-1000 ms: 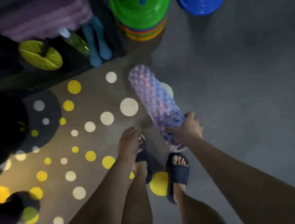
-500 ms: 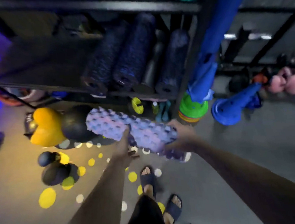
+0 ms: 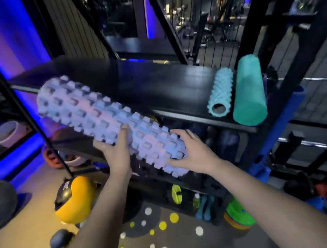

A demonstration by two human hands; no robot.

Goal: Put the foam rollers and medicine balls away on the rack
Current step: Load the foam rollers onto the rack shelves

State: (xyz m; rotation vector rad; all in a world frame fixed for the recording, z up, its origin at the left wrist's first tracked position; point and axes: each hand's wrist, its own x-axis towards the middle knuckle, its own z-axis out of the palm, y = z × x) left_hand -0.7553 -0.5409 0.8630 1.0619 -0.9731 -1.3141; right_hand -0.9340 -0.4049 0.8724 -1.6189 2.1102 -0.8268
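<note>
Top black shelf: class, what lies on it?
A ridged light-teal roller and a smooth teal roller at its right end. The held knobbly roller hides its left front.

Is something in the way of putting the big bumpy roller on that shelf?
Nothing visible blocks it. The shelf is bare right behind the knobbly foam roller; the ribbed teal roller and smooth teal roller lie at its right end. Only the rack's thin slanted bar stands close by the roller's left end.
</note>
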